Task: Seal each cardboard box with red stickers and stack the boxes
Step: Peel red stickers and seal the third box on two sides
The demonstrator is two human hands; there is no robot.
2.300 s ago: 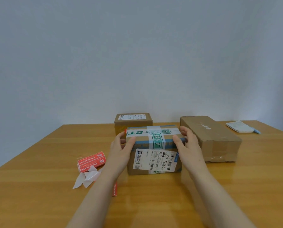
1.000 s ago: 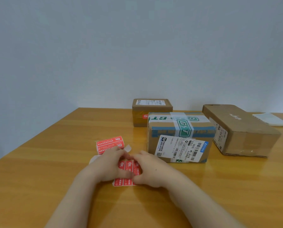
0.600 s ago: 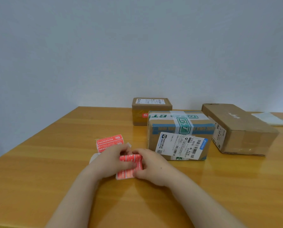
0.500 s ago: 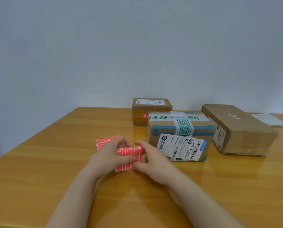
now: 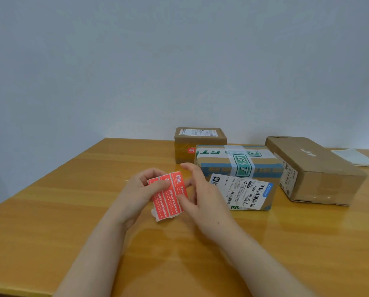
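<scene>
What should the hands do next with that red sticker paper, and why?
Probably peel one sticker off. The left hand holds the red sticker sheet above the table, and the right hand pinches its edge. The taped box waits close by.

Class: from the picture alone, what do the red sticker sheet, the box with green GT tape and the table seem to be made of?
Red sticker sheet: thin paper on white backing; its lower edge looks torn.
Box with green GT tape: matt brown cardboard under glossy plastic-looking tape.
Table: wood or wood-look laminate, varnished; grain lines and reflections show.
</scene>
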